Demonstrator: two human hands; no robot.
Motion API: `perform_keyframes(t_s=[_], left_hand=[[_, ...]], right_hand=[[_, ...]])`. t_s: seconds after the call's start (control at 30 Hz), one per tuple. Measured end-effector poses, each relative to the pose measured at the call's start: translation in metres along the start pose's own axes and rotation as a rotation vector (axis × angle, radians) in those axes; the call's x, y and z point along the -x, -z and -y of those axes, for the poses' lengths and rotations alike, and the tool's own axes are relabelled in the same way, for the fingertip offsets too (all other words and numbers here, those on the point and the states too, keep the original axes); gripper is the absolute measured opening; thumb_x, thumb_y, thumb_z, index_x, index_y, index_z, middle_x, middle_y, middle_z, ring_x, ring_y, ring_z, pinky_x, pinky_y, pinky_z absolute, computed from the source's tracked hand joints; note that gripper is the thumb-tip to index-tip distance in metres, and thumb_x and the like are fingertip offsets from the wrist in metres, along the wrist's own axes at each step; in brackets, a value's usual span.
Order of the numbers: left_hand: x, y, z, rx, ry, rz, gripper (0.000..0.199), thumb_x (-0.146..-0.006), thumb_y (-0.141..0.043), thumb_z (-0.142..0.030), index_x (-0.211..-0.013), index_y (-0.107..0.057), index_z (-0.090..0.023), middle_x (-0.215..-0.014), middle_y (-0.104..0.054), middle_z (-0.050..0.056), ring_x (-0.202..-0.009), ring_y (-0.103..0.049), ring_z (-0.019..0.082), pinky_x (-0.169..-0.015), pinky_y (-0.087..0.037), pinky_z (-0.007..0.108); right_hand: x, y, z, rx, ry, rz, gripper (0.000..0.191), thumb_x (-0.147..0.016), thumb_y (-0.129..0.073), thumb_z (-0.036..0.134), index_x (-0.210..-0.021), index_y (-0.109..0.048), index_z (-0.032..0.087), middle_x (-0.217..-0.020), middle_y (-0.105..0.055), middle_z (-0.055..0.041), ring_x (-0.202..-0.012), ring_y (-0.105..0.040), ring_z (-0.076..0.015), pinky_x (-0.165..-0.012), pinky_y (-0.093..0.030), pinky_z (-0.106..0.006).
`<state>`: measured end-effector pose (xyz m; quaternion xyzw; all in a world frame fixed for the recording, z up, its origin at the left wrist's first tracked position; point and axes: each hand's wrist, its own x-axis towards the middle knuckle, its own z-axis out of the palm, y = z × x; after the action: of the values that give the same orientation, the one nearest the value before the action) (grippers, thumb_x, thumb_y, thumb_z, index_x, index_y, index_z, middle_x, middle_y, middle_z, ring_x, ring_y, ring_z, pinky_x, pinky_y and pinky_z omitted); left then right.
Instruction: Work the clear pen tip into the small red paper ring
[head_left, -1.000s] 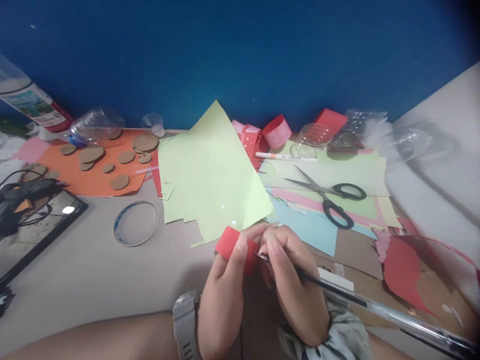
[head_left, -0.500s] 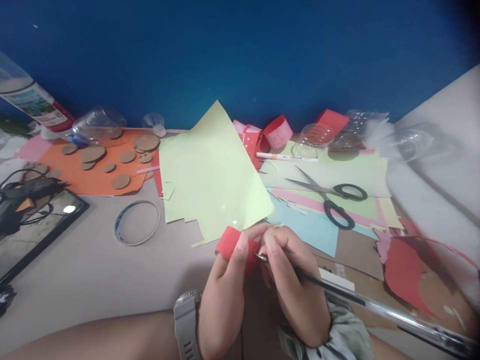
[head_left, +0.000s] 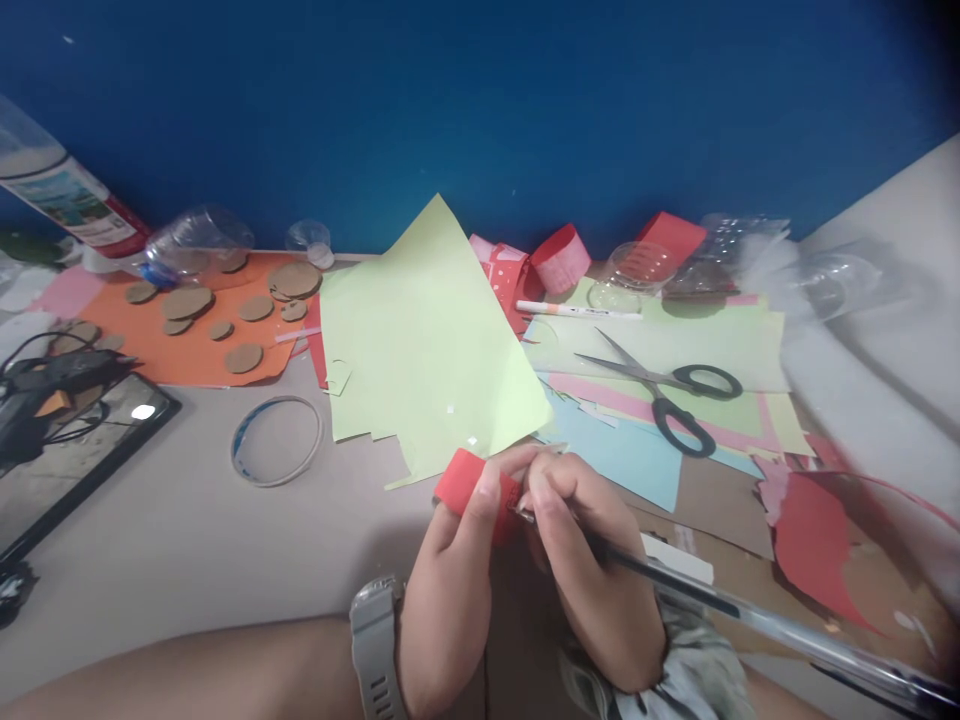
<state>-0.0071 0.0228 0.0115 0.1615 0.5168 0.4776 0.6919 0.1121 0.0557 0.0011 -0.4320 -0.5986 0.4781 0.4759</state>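
Observation:
Between the thumb and fingers of my left hand [head_left: 454, 570] is a small curled piece of red paper [head_left: 459, 482], held low over the front of the table. My right hand [head_left: 592, 560] grips a clear ballpoint pen [head_left: 750, 618] close to its metal tip. That tip meets the right edge of the red paper, beside my left thumb. Part of the paper is covered by my fingers. A large pale green sheet [head_left: 427, 340] lies just beyond both hands. Open scissors [head_left: 664, 385] with black handles rest on coloured papers to the right.
A tape roll [head_left: 277, 440] lies left of my hands. Cardboard discs [head_left: 187, 302] sit on orange paper [head_left: 180, 350]. A plastic bottle [head_left: 75, 200] stands at back left, with a phone-like black device [head_left: 97, 450] nearer. Red and pink paper rings [head_left: 561, 258] line the blue wall [head_left: 480, 100].
The view has shifted very slightly. Both hands keep their hold on the red paper and the pen, and the pen tip stays at the paper's edge.

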Motion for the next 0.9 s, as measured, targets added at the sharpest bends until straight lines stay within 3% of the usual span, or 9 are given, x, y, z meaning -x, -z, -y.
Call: perform_keyframes(t_s=[0.13, 0.4, 0.9], left_hand=[[-0.0006, -0.0004, -0.0004, -0.056, -0.003, 0.005, 0.046, -0.111, -0.056, -0.064, -0.134, -0.084, -0.034, -0.130, -0.084, 0.004, -0.130, -0.069, 0.036, -0.120, -0.045, 0.052], [-0.0004, 0.0007, 0.0020, -0.042, -0.026, -0.006, 0.050, -0.108, -0.060, -0.066, -0.135, -0.084, -0.031, -0.133, -0.084, 0.005, -0.134, -0.069, 0.038, -0.123, -0.049, 0.049], [-0.0007, 0.0005, 0.0020, -0.018, -0.019, 0.014, 0.046, -0.110, -0.060, -0.066, -0.128, -0.086, -0.032, -0.120, -0.085, 0.003, -0.121, -0.070, 0.034, -0.112, -0.047, 0.050]], right_hand=[[-0.0009, 0.0005, 0.0016, -0.019, 0.006, 0.004, 0.046, -0.118, -0.057, 0.039, -0.074, -0.052, 0.025, -0.067, -0.048, 0.0044, -0.055, -0.039, -0.0152, -0.059, -0.043, -0.033], [0.0012, 0.0007, 0.0008, 0.026, -0.018, 0.004, 0.046, -0.118, -0.054, 0.041, -0.075, -0.051, 0.026, -0.067, -0.048, 0.0038, -0.056, -0.040, -0.0162, -0.059, -0.045, -0.034], [0.0056, -0.0001, -0.0032, -0.033, -0.016, -0.033, 0.043, -0.118, -0.056, 0.042, -0.079, -0.055, 0.026, -0.074, -0.052, 0.0019, -0.062, -0.043, -0.0175, -0.059, -0.040, -0.033]])
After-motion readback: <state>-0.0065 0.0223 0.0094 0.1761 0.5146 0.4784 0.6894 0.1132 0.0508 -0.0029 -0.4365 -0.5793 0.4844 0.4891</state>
